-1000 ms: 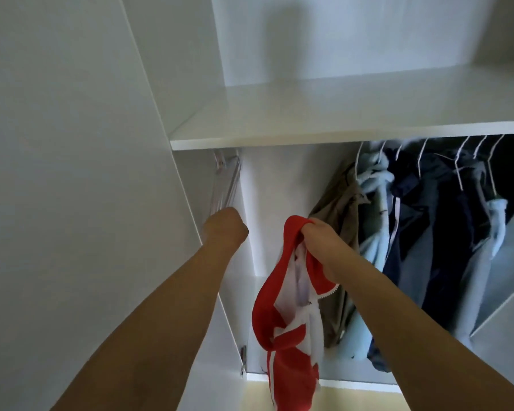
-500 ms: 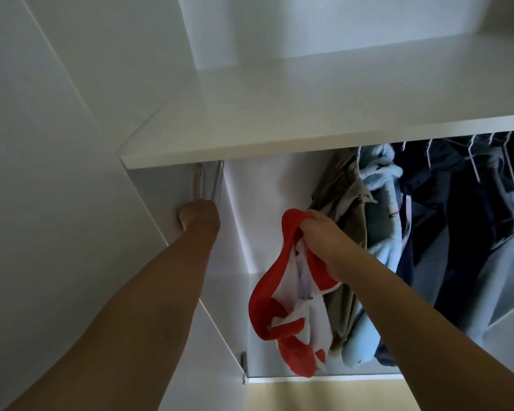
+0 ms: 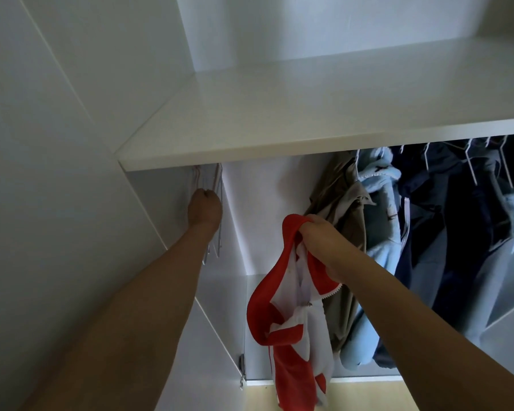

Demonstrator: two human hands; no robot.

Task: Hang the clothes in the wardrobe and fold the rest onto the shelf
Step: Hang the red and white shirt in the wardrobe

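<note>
while both arms reach up into the wardrobe (image 3: pixel 279 232), the head view reads as follows —

left hand (image 3: pixel 204 209): raised just under the shelf (image 3: pixel 309 114), fingers curled into a fist around the bunch of empty hangers (image 3: pixel 217 232) at the wardrobe's left end; thin wires show above and below the fist.

right hand (image 3: pixel 321 241): fingers curled tight, pinching the collar of the red and white jacket (image 3: pixel 288 336); knuckles point up toward the shelf edge.

red and white jacket: hangs straight down from the right grip, red collar arched over the fingers, white zip teeth just below the wrist, lower part trailing toward the bottom edge of view. not on any hanger.

gap between grips: bare white back panel; the two hands are well apart.

right of the right grip: hung clothes on white wire hangers — a khaki garment (image 3: pixel 341 221) just behind the knuckles, then a light blue fleece (image 3: pixel 380 232), then dark navy garments (image 3: pixel 445 232) further out.

above both grips: the white shelf.

below the left forearm: door hinge (image 3: pixel 242 372) on the wardrobe's open edge.

rail: hidden behind the shelf front; cannot tell how the hooks sit.
</note>
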